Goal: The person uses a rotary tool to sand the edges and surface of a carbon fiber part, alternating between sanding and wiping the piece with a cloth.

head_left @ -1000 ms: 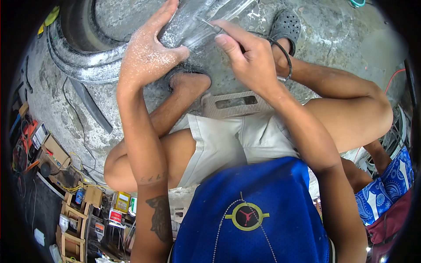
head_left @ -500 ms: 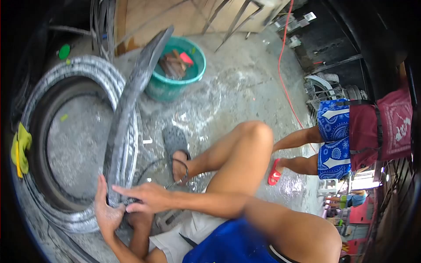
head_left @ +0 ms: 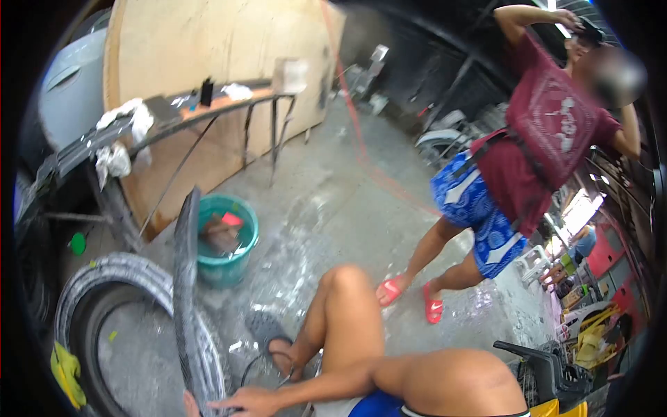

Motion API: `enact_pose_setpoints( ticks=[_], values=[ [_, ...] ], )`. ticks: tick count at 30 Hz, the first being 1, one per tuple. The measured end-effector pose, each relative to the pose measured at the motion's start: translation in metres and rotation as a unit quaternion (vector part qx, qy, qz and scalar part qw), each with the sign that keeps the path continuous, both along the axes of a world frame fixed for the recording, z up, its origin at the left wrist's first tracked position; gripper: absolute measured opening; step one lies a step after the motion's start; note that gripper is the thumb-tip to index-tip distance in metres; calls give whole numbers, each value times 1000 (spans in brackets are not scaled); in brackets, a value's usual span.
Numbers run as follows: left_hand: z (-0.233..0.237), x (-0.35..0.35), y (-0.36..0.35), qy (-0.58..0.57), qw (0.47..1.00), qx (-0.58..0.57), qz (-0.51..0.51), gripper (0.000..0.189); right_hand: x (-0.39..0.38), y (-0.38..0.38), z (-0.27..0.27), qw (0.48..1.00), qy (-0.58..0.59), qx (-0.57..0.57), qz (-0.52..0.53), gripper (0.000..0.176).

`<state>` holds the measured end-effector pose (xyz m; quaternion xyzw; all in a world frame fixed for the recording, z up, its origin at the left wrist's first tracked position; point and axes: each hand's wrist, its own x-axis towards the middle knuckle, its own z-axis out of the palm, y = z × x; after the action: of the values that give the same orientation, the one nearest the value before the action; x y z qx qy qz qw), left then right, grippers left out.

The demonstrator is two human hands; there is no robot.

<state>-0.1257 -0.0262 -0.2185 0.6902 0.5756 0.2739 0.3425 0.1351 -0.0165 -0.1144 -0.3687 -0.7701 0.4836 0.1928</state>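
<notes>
The long dark strip [head_left: 185, 299] overlaps the tyre [head_left: 114, 264] in view, at eleven o'clock from the right hand [head_left: 251, 402], twelve from the left hand [head_left: 190, 404]; both are near its lower end, whether gripping I cannot tell; the green bucket [head_left: 228, 272] stands at its one o'clock.

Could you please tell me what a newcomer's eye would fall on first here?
Probably the standing person in maroon shirt and blue patterned shorts, on the right. Next, perhaps, the round teal plastic bucket left of centre, then the white-dusted, ring-shaped black tyre at lower left.
</notes>
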Motion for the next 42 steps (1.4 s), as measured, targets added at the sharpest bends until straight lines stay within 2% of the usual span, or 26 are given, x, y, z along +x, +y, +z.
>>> enact_pose_setpoints(
  ticks=[1, 2, 3, 4, 5, 6, 7, 8, 9, 10, 11, 12, 14, 18, 20, 21, 22, 24, 28, 30, 31, 34, 36, 38, 39, 42],
  values=[
    [-18, -13, -10, -13, 999, 38, -23, 109, -5, -2, -2, 1000, 1, 6, 4, 58],
    [0, 2, -15, -43, 999, 25, 9, 109, -3, -2, -23, 997, 77, 12, -14, 55],
    [48, 17, -11, -10, 999, -38, 30, 106, 3, 2, -17, 1000, -5, 6, -28, 52],
    [60, 17, -12, -28, 997, -61, 29, 101, 4, 1, -25, 998, 10, 0, -66, 53],
    [89, 27, -10, -28, 998, -54, 30, 90, 9, 5, -5, 997, -24, -24, -63, 52],
    [86, 23, -15, -44, 998, -40, 22, 89, 9, 5, -23, 995, 33, 46, -80, 53],
    [88, 18, -17, -39, 996, -73, 25, 91, 8, 12, 1, 993, 11, 8, -117, 51],
    [97, 17, -18, -34, 996, -78, 26, 92, 9, 19, 0, 996, -17, 22, -88, 55],
    [97, 16, -17, -14, 996, -81, 41, 93, 9, 24, 19, 996, -23, 10, -82, 58],
    [95, 11, -16, 5, 996, -80, 43, 94, 6, 25, 1, 994, 26, 64, -79, 64],
    [99, 13, -17, 17, 994, -94, 56, 93, 3, 26, 4, 996, 26, 52, -65, 66],
    [106, 15, -24, 24, 993, -93, 65, 92, 2, 18, 16, 999, -6, 0, -43, 67],
    [102, 12, -25, 29, 994, -87, 65, 93, -7, 11, 6, 998, -56, 33, 22, 67],
    [95, 9, -24, 1, 994, -96, 59, 94, -17, 13, 3, 988, -112, 66, 86, 68],
    [97, 10, -22, 7, 994, -91, 59, 94, -17, 23, 1, 975, -182, 95, 81, 68],
    [99, 12, -22, 11, 994, -93, 63, 94, -12, 27, -8, 975, -165, 139, 51, 66],
    [100, 13, -22, 16, 993, -94, 68, 94, -7, 31, -7, 975, -165, 136, 56, 66],
    [100, 12, -22, 20, 993, -93, 68, 94, 1, 40, 1, 984, -126, 104, -76, 64],
    [99, 9, -21, -1, 993, -96, 68, 94, 1, 37, 5, 988, -74, 105, -86, 64],
    [97, 9, -23, 3, 994, -87, 68, 94, -9, 25, 9, 990, -97, 94, 38, 66],
    [96, 9, -23, 8, 995, -78, 66, 94, -13, 20, 3, 990, -111, 68, 58, 66],
    [94, 8, -24, -3, 994, -87, 72, 94, -13, 19, -6, 987, -116, 98, 58, 66],
    [96, 10, -24, 3, 993, -89, 78, 94, -6, 27, -9, 983, -135, 119, 42, 64],
    [96, 11, -24, 9, 992, -89, 84, 94, -2, 34, -7, 987, -52, 144, -42, 61],
    [94, 11, -24, 15, 993, -84, 86, 93, 3, 37, -1, 989, -104, 82, -59, 59],
    [94, 11, -25, 18, 993, -82, 88, 93, 5, 36, 9, 990, -87, 30, -105, 59]
  ],
)
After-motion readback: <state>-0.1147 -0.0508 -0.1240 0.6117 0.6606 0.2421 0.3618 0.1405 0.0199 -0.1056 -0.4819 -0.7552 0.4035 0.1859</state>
